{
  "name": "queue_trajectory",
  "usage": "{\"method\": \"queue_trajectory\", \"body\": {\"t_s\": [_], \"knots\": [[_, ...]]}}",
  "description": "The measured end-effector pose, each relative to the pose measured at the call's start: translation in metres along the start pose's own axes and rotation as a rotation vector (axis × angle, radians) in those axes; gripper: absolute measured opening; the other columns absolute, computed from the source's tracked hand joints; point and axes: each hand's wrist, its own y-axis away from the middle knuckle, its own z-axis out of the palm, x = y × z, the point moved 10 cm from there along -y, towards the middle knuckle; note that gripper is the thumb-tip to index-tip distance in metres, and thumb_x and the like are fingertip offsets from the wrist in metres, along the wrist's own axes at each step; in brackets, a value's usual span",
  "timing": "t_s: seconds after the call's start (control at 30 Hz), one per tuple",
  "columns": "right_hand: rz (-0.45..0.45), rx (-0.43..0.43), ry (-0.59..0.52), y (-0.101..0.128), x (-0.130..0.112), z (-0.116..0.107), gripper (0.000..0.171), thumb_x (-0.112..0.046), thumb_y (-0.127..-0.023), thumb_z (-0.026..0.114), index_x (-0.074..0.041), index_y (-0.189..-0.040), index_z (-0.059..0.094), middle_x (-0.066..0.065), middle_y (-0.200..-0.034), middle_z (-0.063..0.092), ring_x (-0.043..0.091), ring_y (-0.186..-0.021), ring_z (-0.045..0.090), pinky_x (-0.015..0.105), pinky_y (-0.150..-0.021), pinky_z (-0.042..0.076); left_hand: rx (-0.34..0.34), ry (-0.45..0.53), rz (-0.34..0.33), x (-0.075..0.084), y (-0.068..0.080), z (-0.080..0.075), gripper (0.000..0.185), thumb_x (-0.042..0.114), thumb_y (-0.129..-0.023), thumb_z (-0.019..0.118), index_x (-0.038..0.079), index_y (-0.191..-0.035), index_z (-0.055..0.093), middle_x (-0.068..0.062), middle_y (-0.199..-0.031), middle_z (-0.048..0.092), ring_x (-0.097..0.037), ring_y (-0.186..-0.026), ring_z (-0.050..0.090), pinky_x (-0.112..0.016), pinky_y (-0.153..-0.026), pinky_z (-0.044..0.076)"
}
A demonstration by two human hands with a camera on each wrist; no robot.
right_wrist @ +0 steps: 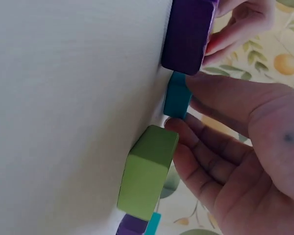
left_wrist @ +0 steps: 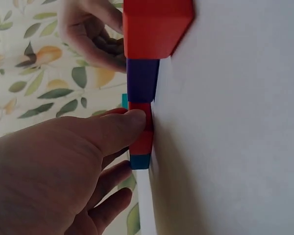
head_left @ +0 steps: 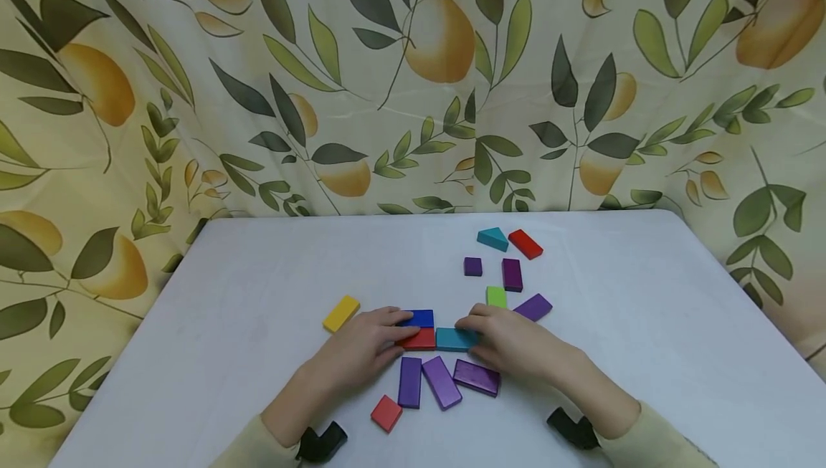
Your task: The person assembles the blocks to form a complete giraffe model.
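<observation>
My left hand (head_left: 358, 346) grips a red block (head_left: 418, 340), with the thumb on its near side in the left wrist view. Fingers of that hand also reach over a blue block (head_left: 419, 318) lying right behind the red one. To the right, my right hand (head_left: 516, 339) pinches a teal block (head_left: 454, 340) between thumb and fingers. The teal block's left end meets the red block's right end, or nearly so. A green block (right_wrist: 146, 174) stands close to my right fingertips in the right wrist view.
In front of the hands lie purple blocks (head_left: 442, 383) and a small red block (head_left: 386, 413). A yellow block (head_left: 340, 313) is at left. More purple pieces, a teal triangle (head_left: 493, 239) and a red block (head_left: 525, 244) lie toward the back of the white table (head_left: 271, 267).
</observation>
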Motion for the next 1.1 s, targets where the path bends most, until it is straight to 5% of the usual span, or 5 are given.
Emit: {"method": "queue_trajectory", "body": {"t_s": [0.7,0.9,1.1], "knots": [[0.07,0.027,-0.058,0.0,0.008,-0.002,0.033,-0.01,-0.091,0.075,-0.004,-0.124,0.07,0.004,-0.112,0.064,0.017,-0.096,0.062,0.034,-0.086,0.057,-0.033,-0.003,0.018,-0.001,-0.01,0.001,0.038,0.026,-0.1,0.065,0.022,-0.139,0.065,0.001,-0.146,0.055,-0.022,-0.139,0.045,-0.042,-0.111,0.039],[0.13,0.073,-0.093,0.006,0.027,-0.029,0.036,-0.01,-0.093,0.072,-0.004,-0.128,0.068,0.006,-0.114,0.066,0.018,-0.095,0.062,0.032,-0.082,0.057,-0.032,-0.022,0.036,0.0,-0.009,0.0,0.041,0.029,-0.1,0.066,0.022,-0.14,0.063,0.003,-0.15,0.051,-0.022,-0.143,0.039,-0.044,-0.113,0.036],[0.161,0.11,-0.075,0.011,0.05,-0.048,0.038,-0.003,-0.091,0.072,-0.003,-0.128,0.067,0.018,-0.129,0.061,0.039,-0.119,0.058,0.051,-0.095,0.053,-0.024,-0.005,0.06,0.0,-0.008,-0.003,0.042,0.022,-0.098,0.067,0.02,-0.14,0.063,0.004,-0.15,0.051,-0.021,-0.143,0.039,-0.044,-0.113,0.037]]}}
